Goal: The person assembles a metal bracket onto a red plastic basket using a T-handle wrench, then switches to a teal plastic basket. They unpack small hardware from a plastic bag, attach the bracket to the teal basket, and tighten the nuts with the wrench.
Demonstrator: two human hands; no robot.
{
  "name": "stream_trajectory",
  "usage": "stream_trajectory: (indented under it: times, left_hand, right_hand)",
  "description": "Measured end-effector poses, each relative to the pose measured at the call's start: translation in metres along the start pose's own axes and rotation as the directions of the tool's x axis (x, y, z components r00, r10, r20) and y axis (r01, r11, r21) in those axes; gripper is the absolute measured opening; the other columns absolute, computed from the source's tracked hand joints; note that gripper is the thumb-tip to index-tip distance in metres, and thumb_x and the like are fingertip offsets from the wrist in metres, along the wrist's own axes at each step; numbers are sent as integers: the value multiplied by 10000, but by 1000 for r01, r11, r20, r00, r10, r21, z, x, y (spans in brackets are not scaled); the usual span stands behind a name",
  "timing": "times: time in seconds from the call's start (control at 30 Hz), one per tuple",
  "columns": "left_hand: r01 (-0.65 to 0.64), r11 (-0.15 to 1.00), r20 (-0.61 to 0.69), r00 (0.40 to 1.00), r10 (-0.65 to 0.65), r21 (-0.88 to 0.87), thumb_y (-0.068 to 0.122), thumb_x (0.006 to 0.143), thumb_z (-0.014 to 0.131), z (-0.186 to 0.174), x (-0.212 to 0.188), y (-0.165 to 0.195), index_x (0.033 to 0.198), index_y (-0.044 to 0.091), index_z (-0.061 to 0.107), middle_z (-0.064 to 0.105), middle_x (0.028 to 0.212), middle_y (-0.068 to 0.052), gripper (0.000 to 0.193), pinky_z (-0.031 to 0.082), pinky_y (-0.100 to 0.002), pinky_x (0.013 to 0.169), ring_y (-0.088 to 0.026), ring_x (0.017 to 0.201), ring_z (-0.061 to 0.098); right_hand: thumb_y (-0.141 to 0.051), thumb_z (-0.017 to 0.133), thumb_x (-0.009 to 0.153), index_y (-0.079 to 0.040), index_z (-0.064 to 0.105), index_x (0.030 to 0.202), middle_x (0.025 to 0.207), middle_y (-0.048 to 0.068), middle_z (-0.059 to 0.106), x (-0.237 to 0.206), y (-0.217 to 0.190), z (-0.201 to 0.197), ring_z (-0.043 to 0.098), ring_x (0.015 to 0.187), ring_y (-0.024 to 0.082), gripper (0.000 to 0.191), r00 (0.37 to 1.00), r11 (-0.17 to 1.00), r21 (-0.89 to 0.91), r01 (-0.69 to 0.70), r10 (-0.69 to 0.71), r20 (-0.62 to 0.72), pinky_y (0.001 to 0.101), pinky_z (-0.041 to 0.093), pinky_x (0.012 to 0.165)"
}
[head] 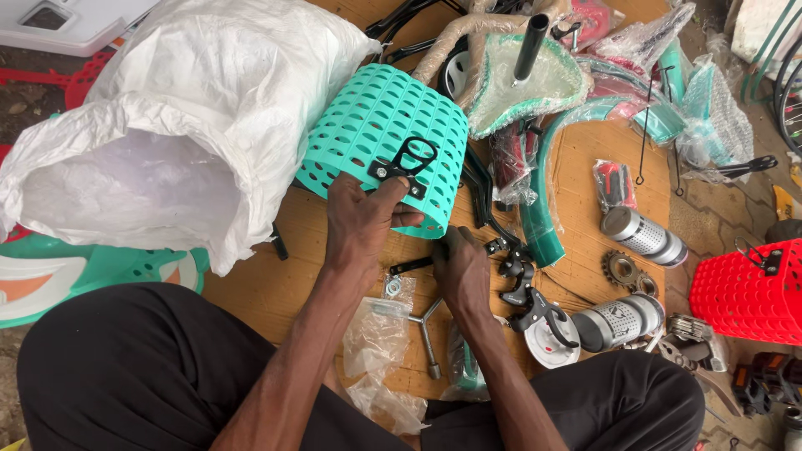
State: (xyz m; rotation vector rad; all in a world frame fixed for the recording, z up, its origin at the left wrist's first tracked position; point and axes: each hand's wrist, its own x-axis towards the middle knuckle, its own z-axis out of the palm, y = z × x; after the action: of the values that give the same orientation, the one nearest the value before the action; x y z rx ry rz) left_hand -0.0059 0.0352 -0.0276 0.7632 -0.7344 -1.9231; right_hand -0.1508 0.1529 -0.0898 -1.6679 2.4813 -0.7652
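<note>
A turquoise perforated plastic basket (376,117) lies on its side on a wooden board. A black metal bracket (407,163) is fixed to its wall. My left hand (361,219) grips the basket at that bracket, thumb and fingers pinched on the plate. My right hand (461,269) is at the basket's lower rim, fingers closed around a thin dark tool or bolt that I cannot make out. Below my hands lie a three-way socket wrench (424,327) and a clear plastic bag (376,342) with small metal parts.
A big white woven sack (175,125) stands open at left. Bicycle parts lie around: a wrapped saddle with black post (526,75), teal mudguard (539,200), black brake levers (528,288), two silver cylinders (643,235), a cog (620,269), a red basket (743,292).
</note>
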Motion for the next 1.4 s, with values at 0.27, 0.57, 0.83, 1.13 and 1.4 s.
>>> stream_trajectory:
  times: [0.27,0.57,0.83,1.13,1.4]
  left_hand:
    - [31,997,-55,998,-27,64,91,810,711,3,-3,-3,962,-55,695,749,873,-114,212,655,-305,592,-161,655,738]
    - [-27,995,-47,998,32,91,82,819,685,6,-6,-1,919,-74,680,734,832,-115,186,657,-321,573,-174,629,729]
    - [25,999,-65,998,-23,31,67,824,682,6,-5,-3,903,-78,683,732,839,-131,165,660,-339,572,-193,648,736]
    - [18,999,-51,999,-16,43,67,813,665,6,-7,-1,913,-70,684,737,845,-124,170,672,-335,580,-192,647,744]
    - [6,996,-44,999,-2,94,70,822,658,7,-6,0,913,-77,685,729,845,-123,175,675,-315,579,-177,645,741]
  right_hand:
    - [-102,735,953,-48,762,1111,994,63,763,6,-29,-47,708,869,116,169,939,820,540,-186,310,-146,259,588,763]
    - [-65,738,963,-18,720,1104,1035,44,737,30,-78,-51,704,954,105,150,989,805,591,49,45,-142,271,574,837]
    - [-24,770,923,-4,749,1041,1005,44,682,35,-77,-50,666,920,121,121,997,830,556,35,11,-81,280,547,797]
    - [-12,726,948,-10,711,1143,1039,24,664,35,-68,-49,650,937,75,196,993,695,709,-116,88,76,230,543,828]
    - [-26,725,948,-24,686,1106,969,4,683,38,-67,-46,633,895,65,162,974,563,797,-220,163,154,213,527,804]
